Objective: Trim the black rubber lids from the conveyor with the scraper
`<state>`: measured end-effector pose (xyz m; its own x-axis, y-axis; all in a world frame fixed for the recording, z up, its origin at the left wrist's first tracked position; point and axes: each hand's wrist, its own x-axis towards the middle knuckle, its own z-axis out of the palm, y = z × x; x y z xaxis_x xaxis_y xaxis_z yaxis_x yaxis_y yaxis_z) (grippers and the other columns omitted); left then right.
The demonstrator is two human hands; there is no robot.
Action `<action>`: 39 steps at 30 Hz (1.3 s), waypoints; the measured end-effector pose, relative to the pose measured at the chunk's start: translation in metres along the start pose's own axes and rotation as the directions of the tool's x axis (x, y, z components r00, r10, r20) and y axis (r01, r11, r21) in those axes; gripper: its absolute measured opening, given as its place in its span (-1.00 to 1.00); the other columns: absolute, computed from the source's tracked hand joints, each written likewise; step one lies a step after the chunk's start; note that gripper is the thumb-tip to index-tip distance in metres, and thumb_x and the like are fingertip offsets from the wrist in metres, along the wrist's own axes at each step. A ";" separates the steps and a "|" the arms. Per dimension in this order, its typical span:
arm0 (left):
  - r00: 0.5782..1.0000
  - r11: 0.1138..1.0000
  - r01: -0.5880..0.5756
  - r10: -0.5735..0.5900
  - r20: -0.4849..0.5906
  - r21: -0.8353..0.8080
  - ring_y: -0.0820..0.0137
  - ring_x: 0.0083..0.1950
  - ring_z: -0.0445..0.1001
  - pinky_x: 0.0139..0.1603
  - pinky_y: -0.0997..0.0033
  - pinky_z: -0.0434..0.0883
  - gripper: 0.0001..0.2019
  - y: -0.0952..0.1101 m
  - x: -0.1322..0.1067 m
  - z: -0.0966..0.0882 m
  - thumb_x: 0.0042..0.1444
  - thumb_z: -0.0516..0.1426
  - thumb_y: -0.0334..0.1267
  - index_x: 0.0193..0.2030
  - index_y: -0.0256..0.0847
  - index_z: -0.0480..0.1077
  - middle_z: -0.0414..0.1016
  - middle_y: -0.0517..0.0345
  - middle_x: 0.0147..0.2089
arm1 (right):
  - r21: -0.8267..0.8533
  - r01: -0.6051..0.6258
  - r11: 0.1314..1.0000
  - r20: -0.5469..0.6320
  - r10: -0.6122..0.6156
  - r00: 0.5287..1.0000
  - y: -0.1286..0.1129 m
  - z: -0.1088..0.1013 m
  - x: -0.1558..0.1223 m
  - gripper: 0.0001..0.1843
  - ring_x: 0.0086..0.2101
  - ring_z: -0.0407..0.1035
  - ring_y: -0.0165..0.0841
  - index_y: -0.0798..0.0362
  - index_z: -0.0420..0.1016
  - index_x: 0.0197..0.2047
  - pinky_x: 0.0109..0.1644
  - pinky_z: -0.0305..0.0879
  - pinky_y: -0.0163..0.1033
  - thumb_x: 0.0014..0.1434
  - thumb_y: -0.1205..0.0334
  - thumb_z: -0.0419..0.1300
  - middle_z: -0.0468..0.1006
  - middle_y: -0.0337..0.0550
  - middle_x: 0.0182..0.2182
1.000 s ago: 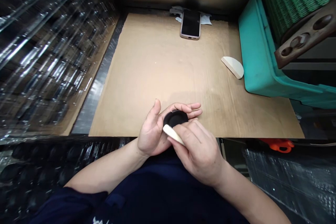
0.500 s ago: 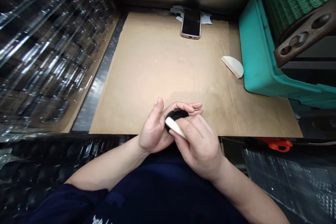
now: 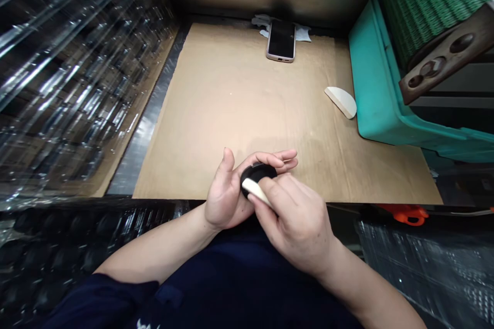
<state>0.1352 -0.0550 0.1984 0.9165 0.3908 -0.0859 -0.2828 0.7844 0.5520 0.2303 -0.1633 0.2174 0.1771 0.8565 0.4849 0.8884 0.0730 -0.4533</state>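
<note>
Looking down, head view, the only one. Left hand [image 3: 228, 196] cupped palm-up at the near edge of the cardboard [image 3: 239, 108] that covers the surface, fingers curled around a black round disc [image 3: 259, 170]. The disc sits in the palm, hollow face up, tipped a little toward the camera.

Right hand [image 3: 299, 223] lies over the left from the right side, thumb and fingers closed on a cream pad [image 3: 255, 191]. The pad's long axis runs from upper left to lower right. Its free, rounded end points up-left and rests against the disc's near rim; the other end is hidden under the fingers.

Both hands are low centre, above a dark blue lap.

A phone [image 3: 281, 41] lies face up at the far edge of the cardboard, long axis pointing away. A spare pad [image 3: 341, 102], half-moon shaped, lies just beside a teal bin [image 3: 376, 97] on the right. Clear trays [image 3: 73, 72] are stacked along the left.
</note>
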 end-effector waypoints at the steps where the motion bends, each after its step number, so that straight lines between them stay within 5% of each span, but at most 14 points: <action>1: 1.000 1.000 0.007 -0.007 0.013 0.011 -0.08 0.48 0.19 0.52 -0.07 0.04 -0.29 0.000 0.000 0.000 0.35 -0.18 0.29 -0.05 -0.31 0.54 0.38 -0.24 0.36 | -0.022 -0.005 1.000 -0.035 0.004 0.999 0.000 0.001 0.002 -0.87 -0.38 0.39 -0.32 0.19 0.53 -0.11 -0.29 0.35 -0.20 0.34 0.34 0.18 0.51 -0.12 -0.40; 4: 0.999 0.999 0.029 -0.030 0.019 0.014 -0.07 0.49 0.19 0.52 -0.06 0.03 -0.27 0.001 -0.001 -0.001 0.36 -0.19 0.29 0.00 -0.32 0.53 0.36 -0.25 0.37 | -0.017 -0.028 0.999 -0.074 0.027 0.997 0.000 0.002 0.005 -0.85 -0.36 0.43 -0.31 0.21 0.53 -0.09 -0.26 0.37 -0.19 0.36 0.33 0.17 0.53 -0.07 -0.36; 8: 1.000 1.000 0.026 -0.026 0.002 0.009 -0.08 0.45 0.25 0.51 -0.08 0.05 -0.20 0.001 -0.001 -0.002 0.36 -0.27 0.30 0.01 -0.35 0.53 0.36 -0.29 0.36 | 0.068 -0.003 0.998 0.052 0.000 0.999 0.002 -0.001 0.005 -0.84 -0.41 0.39 -0.33 0.21 0.52 -0.11 -0.33 0.34 -0.21 0.37 0.34 0.13 0.47 -0.13 -0.41; 13: 0.998 0.998 0.067 -0.067 0.017 -0.008 -0.07 0.46 0.24 0.50 -0.09 0.08 -0.21 -0.001 -0.001 -0.004 0.35 -0.28 0.31 0.01 -0.31 0.52 0.36 -0.24 0.37 | 0.029 -0.050 0.998 -0.040 0.051 0.998 0.005 0.001 0.005 -0.83 -0.34 0.42 -0.32 0.18 0.50 -0.07 -0.25 0.41 -0.20 0.40 0.29 0.13 0.53 -0.09 -0.33; 18: 0.999 0.999 0.041 -0.041 -0.023 0.017 -0.09 0.42 0.29 0.48 -0.09 0.12 -0.20 0.000 -0.001 -0.001 0.35 -0.26 0.31 0.00 -0.36 0.53 0.39 -0.29 0.33 | 0.125 0.049 0.991 0.075 -0.059 0.995 0.003 0.001 0.002 -0.84 -0.39 0.39 -0.34 0.16 0.48 -0.11 -0.32 0.37 -0.21 0.40 0.32 0.08 0.49 -0.14 -0.40; 23: 0.998 0.998 0.061 -0.061 -0.002 0.005 -0.08 0.42 0.29 0.50 -0.09 0.09 -0.25 0.001 0.000 0.000 0.34 -0.19 0.32 -0.02 -0.32 0.54 0.44 -0.25 0.29 | 0.054 -0.043 0.998 -0.032 0.045 0.998 0.002 0.005 0.001 -0.84 -0.32 0.43 -0.32 0.16 0.47 -0.05 -0.23 0.41 -0.19 0.40 0.29 0.11 0.52 -0.10 -0.33; 27: 0.997 1.000 0.012 -0.010 -0.079 0.018 -0.10 0.41 0.30 0.46 -0.12 0.16 -0.25 -0.002 0.000 0.001 0.35 -0.20 0.29 -0.03 -0.35 0.54 0.44 -0.28 0.29 | 0.084 -0.028 0.996 0.044 0.025 0.999 -0.005 0.008 -0.005 -0.85 -0.39 0.35 -0.35 0.14 0.47 -0.10 -0.33 0.32 -0.22 0.41 0.30 0.09 0.46 -0.15 -0.39; 33: 0.985 0.993 -0.115 0.113 -0.133 -0.006 0.06 0.46 0.27 0.51 -0.01 0.09 -0.63 -0.008 0.002 0.002 0.42 -0.02 -0.08 -0.01 -0.26 0.53 0.41 -0.13 0.34 | -0.073 -0.055 0.996 0.041 0.058 0.997 0.006 -0.001 -0.016 -0.86 -0.42 0.33 -0.36 0.15 0.49 -0.13 -0.35 0.26 -0.21 0.40 0.31 0.12 0.43 -0.18 -0.42; 39: 0.973 0.992 -0.122 0.125 -0.193 0.026 0.07 0.45 0.28 0.52 -0.02 0.08 -0.63 -0.010 0.001 0.002 0.42 -0.01 -0.07 -0.03 -0.25 0.54 0.46 -0.14 0.30 | -0.054 -0.013 0.998 0.070 0.017 0.997 -0.001 0.002 -0.020 -0.85 -0.42 0.31 -0.33 0.16 0.49 -0.09 -0.35 0.25 -0.19 0.40 0.32 0.10 0.44 -0.17 -0.43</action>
<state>0.1397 -0.0632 0.1948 0.8018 0.5713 -0.1752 -0.3851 0.7182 0.5795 0.2247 -0.1798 0.2066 0.1618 0.8911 0.4240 0.9076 0.0344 -0.4184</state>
